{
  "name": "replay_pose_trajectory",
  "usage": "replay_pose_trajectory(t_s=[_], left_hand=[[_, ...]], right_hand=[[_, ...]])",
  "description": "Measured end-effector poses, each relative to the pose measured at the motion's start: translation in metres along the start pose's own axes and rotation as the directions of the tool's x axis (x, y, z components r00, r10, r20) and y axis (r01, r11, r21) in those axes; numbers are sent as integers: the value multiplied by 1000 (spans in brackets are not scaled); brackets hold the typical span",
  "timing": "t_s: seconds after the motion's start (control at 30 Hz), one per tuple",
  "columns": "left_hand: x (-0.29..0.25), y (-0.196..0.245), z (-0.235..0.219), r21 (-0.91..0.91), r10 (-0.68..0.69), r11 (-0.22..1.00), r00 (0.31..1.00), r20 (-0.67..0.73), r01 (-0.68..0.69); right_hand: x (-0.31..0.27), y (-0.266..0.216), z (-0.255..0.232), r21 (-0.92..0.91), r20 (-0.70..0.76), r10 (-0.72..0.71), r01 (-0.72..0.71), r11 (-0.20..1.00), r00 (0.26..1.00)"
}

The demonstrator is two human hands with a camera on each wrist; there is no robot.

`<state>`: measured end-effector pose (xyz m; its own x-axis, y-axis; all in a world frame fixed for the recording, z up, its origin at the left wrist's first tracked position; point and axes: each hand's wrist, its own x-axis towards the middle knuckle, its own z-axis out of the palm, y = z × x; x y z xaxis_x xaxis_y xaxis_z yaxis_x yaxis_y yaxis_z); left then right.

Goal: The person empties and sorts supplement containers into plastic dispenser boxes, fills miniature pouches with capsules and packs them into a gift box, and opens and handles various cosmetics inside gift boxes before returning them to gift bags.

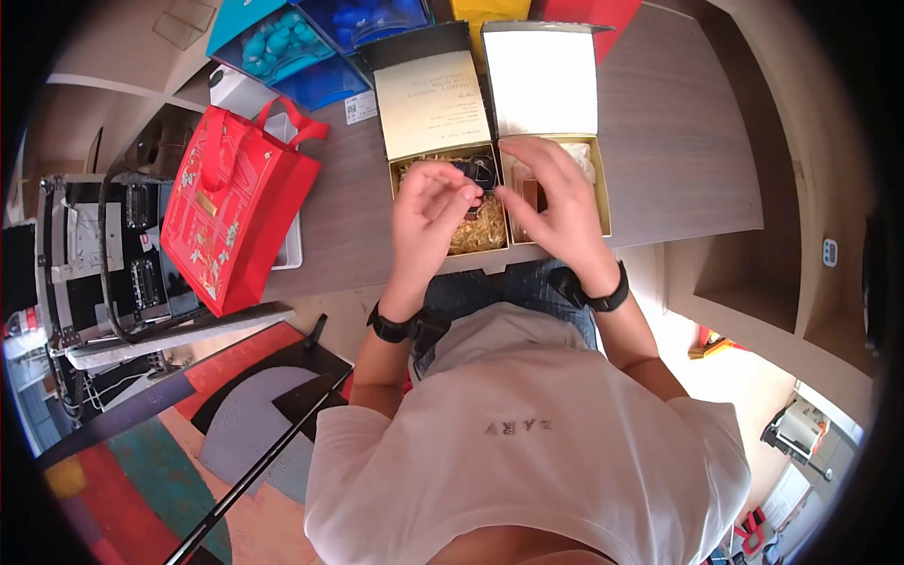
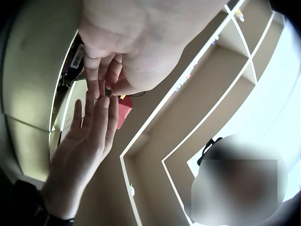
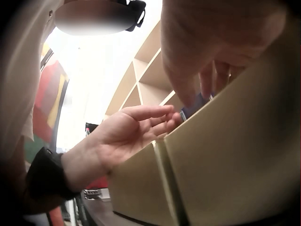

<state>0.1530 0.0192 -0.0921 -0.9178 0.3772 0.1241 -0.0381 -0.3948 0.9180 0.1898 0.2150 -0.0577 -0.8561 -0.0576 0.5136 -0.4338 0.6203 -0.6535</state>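
Two gold-sided boxes stand side by side on the table with lids raised. My left hand (image 1: 424,215) is over the left box (image 1: 395,174), its thumb and fingertips pinching a small dark thing whose kind I cannot tell. A thin dark loop (image 2: 138,94) shows by that thumb in the left wrist view. Beside those fingertips is a dark round item (image 1: 481,170), above straw-like filler (image 1: 485,231). My right hand (image 1: 570,212) spreads over the right box (image 1: 605,193), fingers loosely extended, their tips close to the left ones. An amber-brown item (image 1: 527,193) lies partly hidden beneath it.
A red gift bag (image 1: 235,207) stands on the table (image 1: 678,141) at the left, beside a white tray (image 1: 294,247). Blue compartments (image 1: 273,47) holding rounded blue pieces sit at the back left. Yellow (image 1: 490,9) and red (image 1: 612,14) items are behind the lids.
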Motion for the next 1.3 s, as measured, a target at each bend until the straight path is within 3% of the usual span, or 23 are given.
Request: replay_pose_trajectory(t_s=[0.03,0.07,0.1,0.13,0.17,0.3,0.37,0.5,0.6,0.67,0.7,0.8,0.87,0.9,0.97,1.0,1.07,1.2,1.3], left_hand=[[-2,4,-2,252,93,964,995,-22,-84],[-3,10,-4,489,185,859,983,-21,-151],[0,22,-5,488,182,860,983,-22,-148],[4,37,-5,745,227,615,963,144,-256],[7,45,-5,884,209,288,925,317,-368],[14,41,-8,889,110,263,927,359,-376],[18,38,-11,921,79,137,931,357,-364],[21,43,-12,919,52,175,935,351,-354],[22,42,-17,916,14,165,929,369,-366],[21,41,-18,908,29,148,919,393,-393],[20,41,-18,907,29,147,919,394,-394],[17,38,-18,898,94,242,930,356,-368],[13,34,-17,858,223,352,924,311,-374],[10,33,-15,860,221,352,926,307,-369],[6,33,-11,837,295,299,879,375,-458],[5,34,-8,837,295,299,878,376,-458],[4,35,-1,825,310,188,829,465,-533],[3,37,8,835,321,181,834,449,-520],[4,39,13,807,387,218,808,444,-549]], right_hand=[[-2,0,-8,-137,13,45,-43,990,999],[-1,-1,-15,-137,14,45,-43,990,999],[0,-4,-23,-234,74,51,-33,972,996],[-3,-4,-29,-328,134,66,-18,944,989],[-6,0,-32,-332,208,71,2,943,976],[-11,7,-28,-334,233,60,22,942,971],[-13,4,-26,-322,238,62,19,947,969],[-14,2,-28,-285,248,62,11,958,967],[-16,-2,-28,-168,245,130,-90,982,961],[-16,-4,-29,78,330,277,-319,945,902],[-18,-2,-27,79,329,277,-319,944,903],[-20,2,-24,173,233,200,-243,955,952],[-19,0,-27,85,-6,74,-73,994,997],[-20,-1,-28,89,-3,75,-75,993,997],[-21,-3,-32,206,-234,70,-21,978,970],[-20,-7,-33,206,-235,70,-21,978,969],[-16,-17,-33,409,-385,72,100,907,920],[-16,-25,-29,503,-364,48,153,850,930],[-14,-21,-22,416,-360,36,126,901,932]])
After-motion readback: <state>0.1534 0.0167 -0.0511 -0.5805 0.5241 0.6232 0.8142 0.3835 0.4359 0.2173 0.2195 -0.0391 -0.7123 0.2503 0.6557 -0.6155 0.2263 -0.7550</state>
